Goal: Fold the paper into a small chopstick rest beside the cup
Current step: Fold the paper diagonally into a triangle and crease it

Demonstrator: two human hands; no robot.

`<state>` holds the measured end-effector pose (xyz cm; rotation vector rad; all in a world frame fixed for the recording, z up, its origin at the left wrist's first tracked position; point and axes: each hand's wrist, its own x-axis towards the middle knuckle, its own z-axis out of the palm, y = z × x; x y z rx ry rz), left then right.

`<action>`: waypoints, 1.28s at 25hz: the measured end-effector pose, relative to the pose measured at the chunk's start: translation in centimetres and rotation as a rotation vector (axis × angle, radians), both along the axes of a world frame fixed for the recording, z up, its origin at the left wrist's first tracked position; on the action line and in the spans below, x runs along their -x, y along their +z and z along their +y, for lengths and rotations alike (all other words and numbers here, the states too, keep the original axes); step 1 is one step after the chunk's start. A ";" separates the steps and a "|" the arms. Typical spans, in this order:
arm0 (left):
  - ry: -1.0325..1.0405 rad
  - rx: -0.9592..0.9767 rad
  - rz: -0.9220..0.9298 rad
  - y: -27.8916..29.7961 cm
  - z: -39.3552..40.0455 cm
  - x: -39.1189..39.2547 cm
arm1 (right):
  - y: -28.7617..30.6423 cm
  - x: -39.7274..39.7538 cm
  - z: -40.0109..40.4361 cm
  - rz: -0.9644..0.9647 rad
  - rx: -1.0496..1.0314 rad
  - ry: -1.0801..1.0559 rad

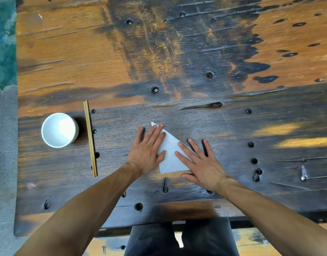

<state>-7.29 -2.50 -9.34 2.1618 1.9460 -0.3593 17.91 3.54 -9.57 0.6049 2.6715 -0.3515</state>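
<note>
A white paper (170,157), folded into a pointed triangle, lies flat on the dark wooden table (177,71) near its front edge. My left hand (148,148) rests on the paper's left side with straight, spread fingers. My right hand (199,163) presses flat on its right side, fingers spread too. A white cup (59,129) stands upright at the left. A pair of wooden chopsticks (90,138) lies just right of the cup, pointing away from me.
The table's left edge borders a teal and grey rug (4,52). Round holes and metal pegs (155,89) dot the worn tabletop. My dark trousers (181,239) show below the front edge.
</note>
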 end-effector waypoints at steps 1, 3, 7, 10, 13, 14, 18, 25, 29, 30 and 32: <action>0.005 0.007 -0.006 -0.1 -0.1 0.0 | 0.3 0.4 0.3 0.019 0.005 -0.019; 0.014 0.018 -0.028 -0.4 -0.3 0.1 | 0.9 1.9 0.9 0.067 0.018 -0.064; 0.021 0.035 -0.065 -0.8 -0.4 0.4 | 1.2 5.2 1.7 0.080 0.039 -0.058; 0.018 0.039 -0.072 -1.1 -0.4 0.7 | 0.6 5.6 1.9 0.035 0.038 -0.066; 0.023 0.019 -0.070 -1.3 -0.5 0.9 | 0.1 4.6 1.4 0.036 0.048 -0.074; 0.026 0.015 -0.073 -1.3 -0.5 0.8 | 0.1 3.9 1.2 0.039 0.059 -0.085; 0.035 0.033 -0.065 -1.4 -0.5 0.7 | -0.3 -0.2 0.0 0.038 0.050 -0.093; 0.025 0.044 -0.058 -1.4 -0.4 0.7 | 0.3 -7.7 -1.5 -0.025 -0.052 -0.132; 0.023 0.044 -0.072 -1.4 -0.4 0.8 | 0.7 -11.2 -1.2 -0.087 -0.080 -0.192; 0.022 0.043 -0.072 -1.4 -0.4 0.8 | 0.8 -11.9 -1.2 -0.094 -0.085 -0.202; 0.023 0.044 -0.071 -1.5 -0.4 0.8 | 1.0 -12.5 -1.3 -0.087 -0.102 -0.258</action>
